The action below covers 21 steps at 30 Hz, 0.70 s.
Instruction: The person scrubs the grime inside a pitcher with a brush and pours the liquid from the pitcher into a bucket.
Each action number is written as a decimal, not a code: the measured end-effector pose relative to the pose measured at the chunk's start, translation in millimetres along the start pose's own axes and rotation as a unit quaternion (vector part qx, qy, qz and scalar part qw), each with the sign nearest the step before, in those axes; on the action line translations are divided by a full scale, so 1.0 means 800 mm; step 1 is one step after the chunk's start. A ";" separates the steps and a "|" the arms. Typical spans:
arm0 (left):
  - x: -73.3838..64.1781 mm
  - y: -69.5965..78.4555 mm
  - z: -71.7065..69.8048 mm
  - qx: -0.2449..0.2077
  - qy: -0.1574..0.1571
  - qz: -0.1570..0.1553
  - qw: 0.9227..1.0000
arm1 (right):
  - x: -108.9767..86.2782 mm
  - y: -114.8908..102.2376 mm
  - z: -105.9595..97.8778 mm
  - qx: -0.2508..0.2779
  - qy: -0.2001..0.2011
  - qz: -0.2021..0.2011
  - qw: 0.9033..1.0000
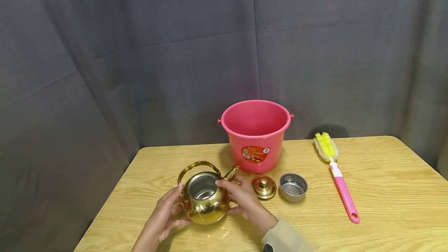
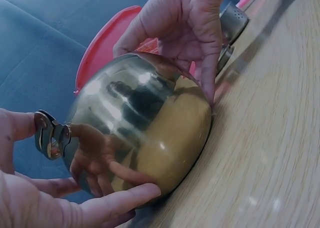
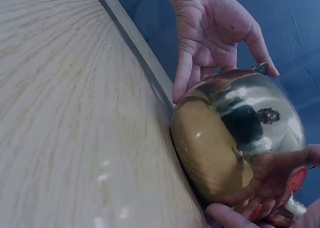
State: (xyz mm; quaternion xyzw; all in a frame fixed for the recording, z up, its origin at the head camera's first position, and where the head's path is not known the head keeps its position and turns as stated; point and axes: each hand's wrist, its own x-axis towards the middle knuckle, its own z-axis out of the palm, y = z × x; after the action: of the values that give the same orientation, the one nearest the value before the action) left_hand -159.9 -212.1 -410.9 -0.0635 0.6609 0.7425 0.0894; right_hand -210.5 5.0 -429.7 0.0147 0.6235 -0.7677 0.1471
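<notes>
Left hand (image 1: 167, 212) and right hand (image 1: 245, 196) hold the kettle (image 1: 207, 214), seven o'clock from the bucket (image 1: 257, 140), and one careless swing towards two o'clock could knock that spout (image 1: 231, 173) into it!

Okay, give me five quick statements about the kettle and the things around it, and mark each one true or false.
1. The lid is on the kettle. False: it lies on the table, and the kettle's top is open.
2. The bucket is pink. True.
3. The strainer sits open side up. True.
4. The brush stands inside the bucket. False: it lies on the table, right of the bucket.
5. The strainer is between the lid and the brush. True.
</notes>
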 end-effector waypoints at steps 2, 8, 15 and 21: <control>0.000 -0.001 -0.001 0.001 -0.002 -0.001 1.000 | -0.001 0.000 0.000 0.001 -0.001 0.000 1.000; 0.001 -0.002 -0.002 0.002 0.002 -0.001 1.000 | -0.005 0.000 0.001 0.006 -0.001 -0.003 1.000; 0.002 -0.001 -0.002 0.002 0.001 -0.003 1.000 | -0.005 -0.001 0.001 0.004 0.005 0.000 1.000; 0.002 -0.001 -0.002 0.003 -0.002 -0.001 1.000 | -0.005 -0.001 0.000 -0.001 0.011 0.001 1.000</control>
State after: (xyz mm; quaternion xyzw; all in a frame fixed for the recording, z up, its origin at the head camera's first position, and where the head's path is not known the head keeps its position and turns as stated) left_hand -161.5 -213.8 -412.2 -0.0621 0.6632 0.7402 0.0914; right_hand -206.8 5.7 -427.9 0.0232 0.6255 -0.7671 0.1408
